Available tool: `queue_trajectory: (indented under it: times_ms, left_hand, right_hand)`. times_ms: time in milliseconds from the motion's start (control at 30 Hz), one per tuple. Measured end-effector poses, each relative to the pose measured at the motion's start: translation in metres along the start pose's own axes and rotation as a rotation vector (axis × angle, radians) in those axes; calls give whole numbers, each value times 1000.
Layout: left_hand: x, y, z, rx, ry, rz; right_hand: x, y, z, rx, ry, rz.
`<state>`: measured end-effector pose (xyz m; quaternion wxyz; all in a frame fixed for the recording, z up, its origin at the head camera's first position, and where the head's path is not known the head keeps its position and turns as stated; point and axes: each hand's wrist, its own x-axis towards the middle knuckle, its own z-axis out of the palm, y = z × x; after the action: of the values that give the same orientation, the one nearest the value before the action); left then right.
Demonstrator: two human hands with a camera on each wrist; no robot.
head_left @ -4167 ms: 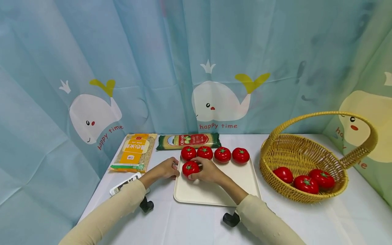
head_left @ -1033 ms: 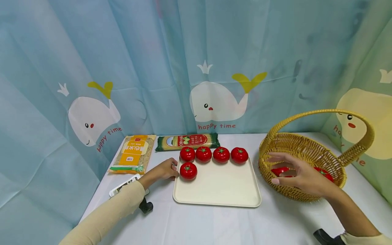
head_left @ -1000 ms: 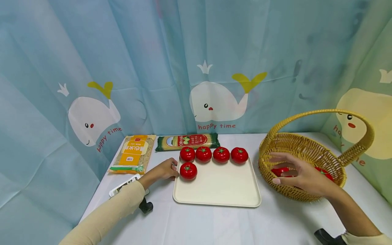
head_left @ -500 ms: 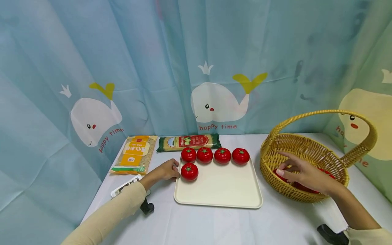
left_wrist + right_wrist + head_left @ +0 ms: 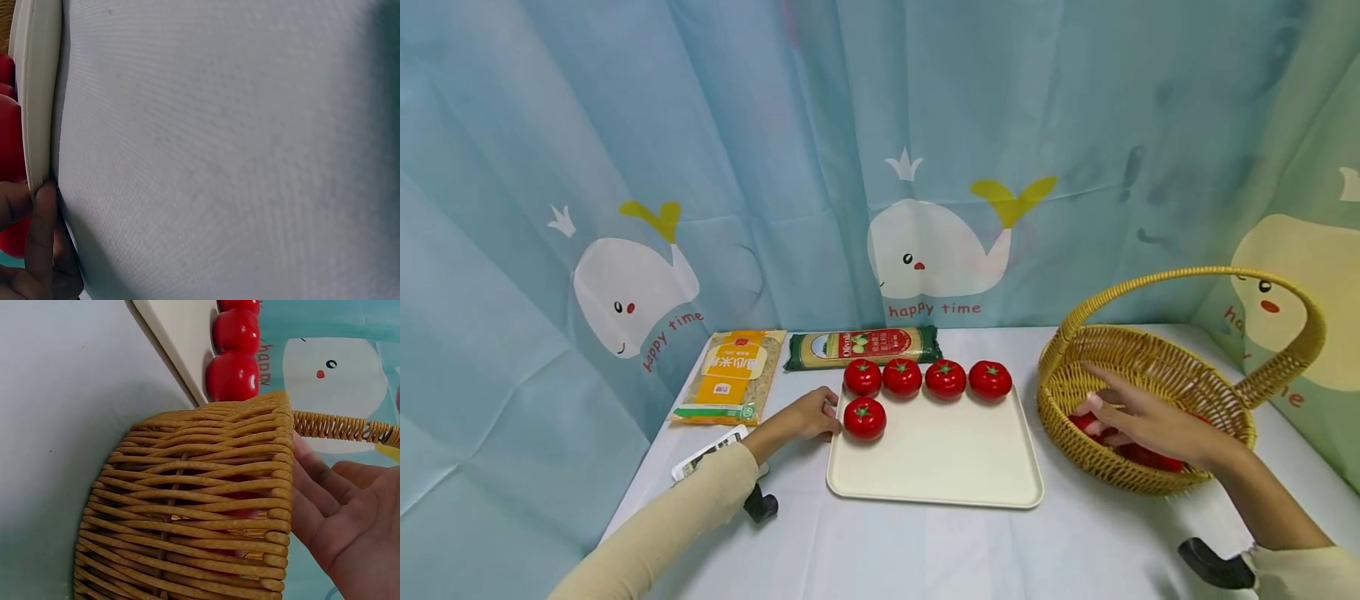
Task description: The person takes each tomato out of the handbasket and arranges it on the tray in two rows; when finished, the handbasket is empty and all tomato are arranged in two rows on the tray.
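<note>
Head view: we see the left hand [image 5: 810, 417] pinching the left edge of the cream tray [image 5: 940, 467], where four red tomatoes [image 5: 945, 380] line the far side and a fifth tomato [image 5: 865, 419] sits just in front of the leftmost. At the wicker basket [image 5: 1077, 457] we note the right hand [image 5: 1142, 421] dipped inside, fingers apart over partly hidden tomatoes [image 5: 1153, 457]; whether it touches one, we cannot tell. Behind the tray we log a green packet [image 5: 863, 347].

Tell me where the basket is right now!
In the head view, the basket is on the right side of the table, just right of the tray, with the right hand over the tomatoes inside it.
</note>
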<state>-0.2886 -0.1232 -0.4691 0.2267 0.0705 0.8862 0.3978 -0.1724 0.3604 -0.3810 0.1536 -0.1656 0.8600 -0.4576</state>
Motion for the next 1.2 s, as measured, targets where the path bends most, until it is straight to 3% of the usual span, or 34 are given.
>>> queue_trajectory:
  times_ms: [133,267,500,800,1200]
  left_hand:
    - [1,1,0,5,4,-7]
    - [1,1,1,9,6,-7]
    - [1,-1,1,-5,0,-5]
    - [1,0,0,-12,0,-10]
    - [4,0,0,-23,-6,-13]
  right_hand:
    - [3,-1,-1,-95,41,-24]
    - [9,0,-4,-235,146,-69]
    - [14,5,-30,-269,221,-56]
    - [22,9,-60,-312,181,-22]
    - [39,20,-77,-262,131,-16]
